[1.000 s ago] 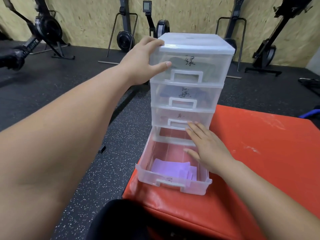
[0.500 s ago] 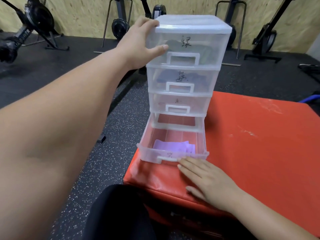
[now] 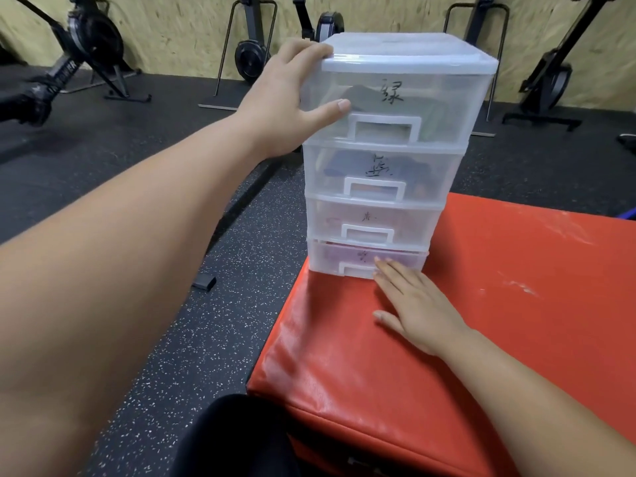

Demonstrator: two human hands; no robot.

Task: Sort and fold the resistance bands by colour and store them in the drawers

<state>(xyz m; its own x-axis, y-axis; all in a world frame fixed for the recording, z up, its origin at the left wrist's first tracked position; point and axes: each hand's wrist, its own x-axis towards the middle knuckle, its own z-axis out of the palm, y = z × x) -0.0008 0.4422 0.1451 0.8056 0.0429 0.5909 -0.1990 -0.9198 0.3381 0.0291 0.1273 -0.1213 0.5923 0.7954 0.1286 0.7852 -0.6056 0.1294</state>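
A clear plastic drawer tower (image 3: 406,53) with four drawers stands on the far left corner of a red mat (image 3: 516,270). My left hand (image 3: 285,98) holds its top left corner, thumb across the front of the top drawer (image 3: 430,108), fingers round the side. The bottom drawer (image 3: 330,259) is pushed in, with purple bands showing faintly through its front. My right hand (image 3: 413,304) lies flat on the mat, straight fingertips touching that drawer's front by the handle. Dark bands show inside the two upper drawers.
Black speckled rubber flooring (image 3: 213,321) lies left of the mat. Rowing machines (image 3: 93,43) and stands line the plywood back wall. A dark knee (image 3: 241,438) is at the bottom edge. A small black block (image 3: 204,281) lies on the floor.
The bottom drawer, open a second ago with purple bands in it, has slid shut. My right hand left the drawer's inside, went to its front and pushed it in. Left hand stayed on the tower.
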